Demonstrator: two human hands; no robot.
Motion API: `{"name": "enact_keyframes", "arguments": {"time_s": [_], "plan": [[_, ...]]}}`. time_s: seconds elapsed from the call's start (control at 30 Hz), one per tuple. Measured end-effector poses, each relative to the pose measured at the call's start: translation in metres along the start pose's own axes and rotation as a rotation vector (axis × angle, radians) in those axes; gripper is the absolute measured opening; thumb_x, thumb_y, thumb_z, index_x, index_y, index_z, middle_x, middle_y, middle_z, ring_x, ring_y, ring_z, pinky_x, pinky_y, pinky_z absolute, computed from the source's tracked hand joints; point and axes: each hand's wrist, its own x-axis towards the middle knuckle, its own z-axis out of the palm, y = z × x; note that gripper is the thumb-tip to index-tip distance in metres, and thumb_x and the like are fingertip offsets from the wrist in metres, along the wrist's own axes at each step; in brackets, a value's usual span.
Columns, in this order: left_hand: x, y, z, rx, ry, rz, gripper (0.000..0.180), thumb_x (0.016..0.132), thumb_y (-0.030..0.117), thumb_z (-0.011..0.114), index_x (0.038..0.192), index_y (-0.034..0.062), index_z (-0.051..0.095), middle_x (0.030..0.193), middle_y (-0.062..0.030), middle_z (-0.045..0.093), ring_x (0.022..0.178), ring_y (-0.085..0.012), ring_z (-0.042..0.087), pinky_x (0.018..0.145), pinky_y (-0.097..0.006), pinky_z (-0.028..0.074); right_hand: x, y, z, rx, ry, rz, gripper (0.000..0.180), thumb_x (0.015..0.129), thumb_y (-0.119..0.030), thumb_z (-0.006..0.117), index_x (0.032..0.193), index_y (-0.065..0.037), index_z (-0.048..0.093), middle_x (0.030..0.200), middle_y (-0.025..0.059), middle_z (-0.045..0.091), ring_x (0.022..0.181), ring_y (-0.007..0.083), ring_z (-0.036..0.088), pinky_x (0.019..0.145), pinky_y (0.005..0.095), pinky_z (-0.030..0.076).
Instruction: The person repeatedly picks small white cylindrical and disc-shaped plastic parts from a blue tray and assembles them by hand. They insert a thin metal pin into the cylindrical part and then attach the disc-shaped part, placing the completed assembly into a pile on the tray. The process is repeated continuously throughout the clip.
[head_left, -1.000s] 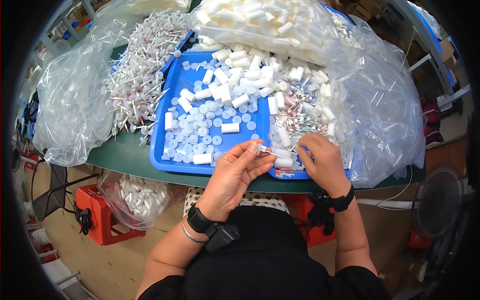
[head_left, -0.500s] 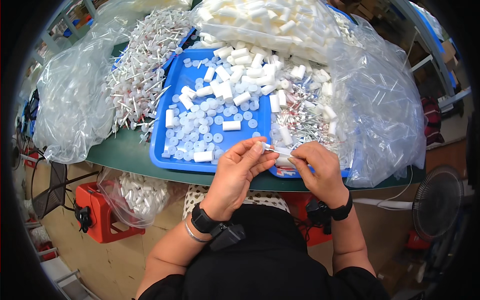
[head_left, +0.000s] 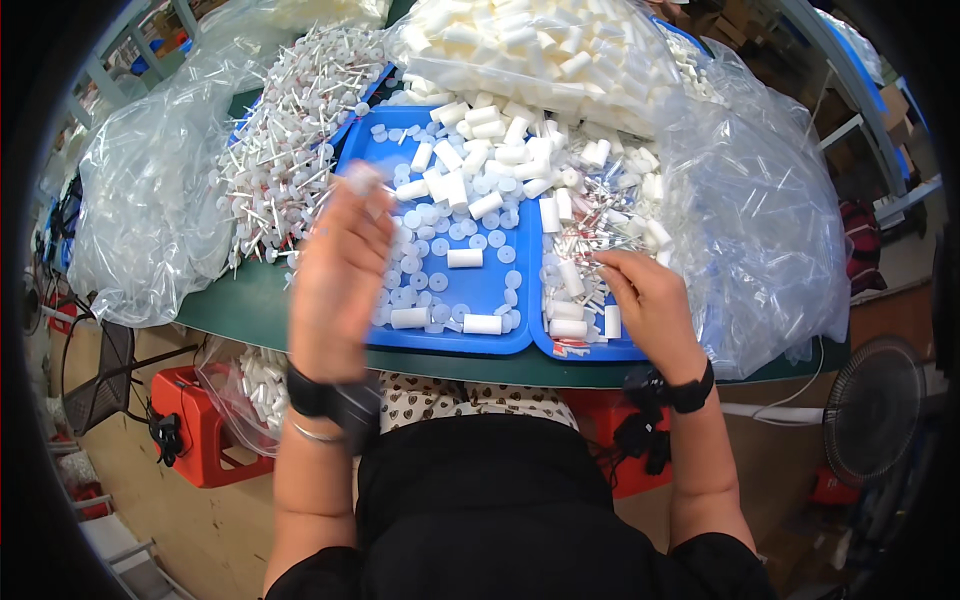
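Note:
My left hand (head_left: 345, 265) is raised over the left edge of the blue tray (head_left: 465, 343), beside the heap of white-stemmed parts with round translucent heads (head_left: 285, 130). Motion smears its fingers, and a whitish blur at the fingertips cannot be made out. Over the right-hand blue tray (head_left: 630, 350), my right hand (head_left: 650, 300) has its fingertips drawn together at a pile of thin metal pins (head_left: 592, 225). Whatever is between those fingertips is too small to tell. White foam-like cylinders (head_left: 465, 259) and translucent discs (head_left: 438, 282) lie in the left tray.
A clear bag full of white cylinders (head_left: 540, 50) lies at the back. Crumpled clear plastic bags (head_left: 140, 220) flank the trays on both sides. The green table edge (head_left: 240, 325) curves in front. A red stool (head_left: 195, 410) and a fan (head_left: 875, 405) stand below.
My hands have parted from the small white piece with a thin pin they worked on together. The left swung left and away; the right moved up to the pin pile.

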Motion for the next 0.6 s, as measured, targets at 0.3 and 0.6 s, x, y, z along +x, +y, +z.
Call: {"name": "enact_keyframes", "arguments": {"time_s": [0.3,0.6], "plan": [[-0.017,-0.029,0.015,1.024,-0.241,-0.101,0.023,0.091,0.013,0.064,0.111,0.0022,0.067,0.107,-0.0065,0.068,0.094,-0.0130,0.062,0.081,-0.028,0.049,0.007,0.017,0.016,-0.455,-0.068,-0.246,0.004,0.071,-0.001,0.059,0.071,-0.004,0.056,0.076,0.0090,0.051,0.076,0.0275,0.055,0.065,0.0386,0.048],[-0.018,-0.085,0.021,1.552,-0.558,0.348,0.023,0.082,0.005,0.066,0.105,0.0024,0.064,0.093,-0.0158,0.063,0.089,-0.0345,0.058,0.080,-0.039,0.048,-0.003,0.007,-0.015,-0.441,-0.043,-0.216,0.005,0.072,-0.001,0.061,0.073,-0.002,0.056,0.078,0.0113,0.054,0.078,0.0300,0.056,0.066,0.0388,0.047]]}}
